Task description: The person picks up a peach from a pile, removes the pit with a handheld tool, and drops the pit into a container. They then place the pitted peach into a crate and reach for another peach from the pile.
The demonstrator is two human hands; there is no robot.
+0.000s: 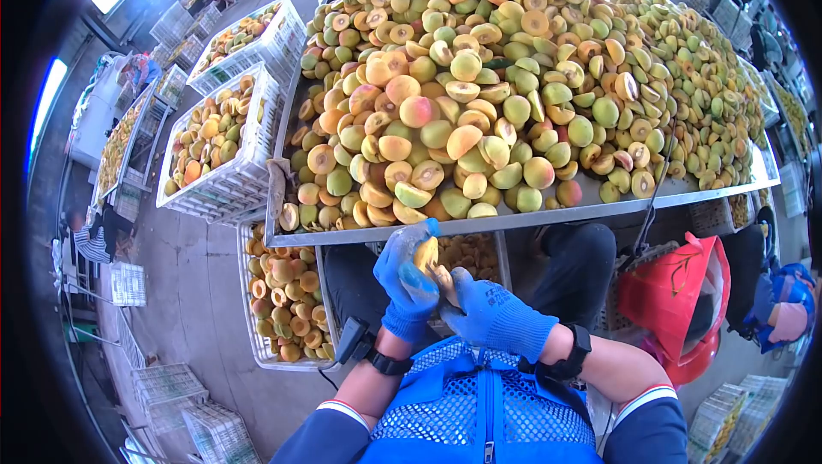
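Note:
My left hand [406, 282], in a blue rubber-coated glove, is closed around a yellow peach half [425, 253] just in front of the tray's near edge. My right hand [498, 313], gloved the same way, grips a short light-brown tool [443, 282] like a wooden handle, its far end right at the fruit. The tool's working tip is hidden by the fruit and fingers. Beyond my hands, a big heap of peaches [462, 143], many cut in half with pits showing, covers the metal tray [548, 217].
Below the tray at left stands a white crate [257, 353] of peach halves. Two more filled crates, one nearer [218, 194] and one farther [287, 44], flank the tray. To the right, a person in a red apron [672, 293] sits close by. A dark cord [659, 181] crosses the tray's edge.

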